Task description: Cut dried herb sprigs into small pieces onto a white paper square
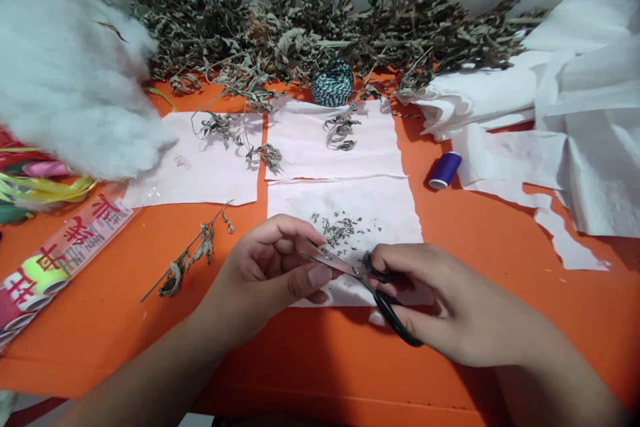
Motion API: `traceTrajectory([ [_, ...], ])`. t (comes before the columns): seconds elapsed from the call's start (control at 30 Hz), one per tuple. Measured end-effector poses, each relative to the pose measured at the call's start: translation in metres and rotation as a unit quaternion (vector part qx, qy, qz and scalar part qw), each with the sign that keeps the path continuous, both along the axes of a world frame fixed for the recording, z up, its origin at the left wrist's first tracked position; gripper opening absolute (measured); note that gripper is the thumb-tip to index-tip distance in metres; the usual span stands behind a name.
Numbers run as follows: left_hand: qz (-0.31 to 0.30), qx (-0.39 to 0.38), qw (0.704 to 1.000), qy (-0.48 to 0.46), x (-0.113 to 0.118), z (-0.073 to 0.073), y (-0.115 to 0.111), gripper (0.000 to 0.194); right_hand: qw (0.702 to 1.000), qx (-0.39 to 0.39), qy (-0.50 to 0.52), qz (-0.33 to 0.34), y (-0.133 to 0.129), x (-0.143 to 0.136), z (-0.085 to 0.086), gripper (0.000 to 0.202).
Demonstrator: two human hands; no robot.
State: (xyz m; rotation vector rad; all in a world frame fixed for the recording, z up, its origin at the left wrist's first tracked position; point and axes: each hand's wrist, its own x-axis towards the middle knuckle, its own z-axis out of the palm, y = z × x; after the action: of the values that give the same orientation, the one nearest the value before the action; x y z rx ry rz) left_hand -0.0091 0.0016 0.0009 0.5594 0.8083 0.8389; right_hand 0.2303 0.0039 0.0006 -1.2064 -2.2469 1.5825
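Note:
My right hand [445, 300] grips scissors [353, 269] by their black handles, thumb and fingers through the loops. The metal blades point left into my left hand [273, 267], whose thumb and fingers are curled together around the blade tips. What those fingers pinch, if anything, is hidden. Below both hands lies a white cloth piece [295, 197] with small chopped bits of dried leaf [343, 230] scattered over it. To the left of my left hand, a dried sprig [193, 255] rests on the orange table [125, 347].
Dried leafy stalks [300, 33] stretch along the back, with a ball of twine [333, 85] before them. White stuffing [75, 80] and a pack of thread spools [65, 253] are at left. A purple spool [444, 170] and white cloths [500, 93] lie right.

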Motion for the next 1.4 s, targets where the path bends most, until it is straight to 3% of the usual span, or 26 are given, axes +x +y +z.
traceTrajectory([
  [0.57,-0.014,0.023,1.000,0.001,-0.0023,-0.0013,0.0011,0.018,1.000,-0.017,-0.003,0.024,0.0000,0.0040,0.0015,0.018],
  [0.77,-0.014,0.007,1.000,0.019,-0.0035,-0.0026,0.0001,0.015,0.996,-0.076,0.041,0.022,0.0010,0.0038,-0.0012,0.014],
  [1.17,-0.012,0.015,1.000,0.007,-0.0028,0.0015,0.0025,0.020,1.000,0.016,-0.006,0.014,0.0011,-0.0011,0.0029,0.016],
  [1.4,-0.018,0.013,1.000,0.000,-0.0038,-0.0044,0.0022,0.021,1.000,0.005,-0.004,0.021,0.0021,-0.0011,0.0046,0.015],
])
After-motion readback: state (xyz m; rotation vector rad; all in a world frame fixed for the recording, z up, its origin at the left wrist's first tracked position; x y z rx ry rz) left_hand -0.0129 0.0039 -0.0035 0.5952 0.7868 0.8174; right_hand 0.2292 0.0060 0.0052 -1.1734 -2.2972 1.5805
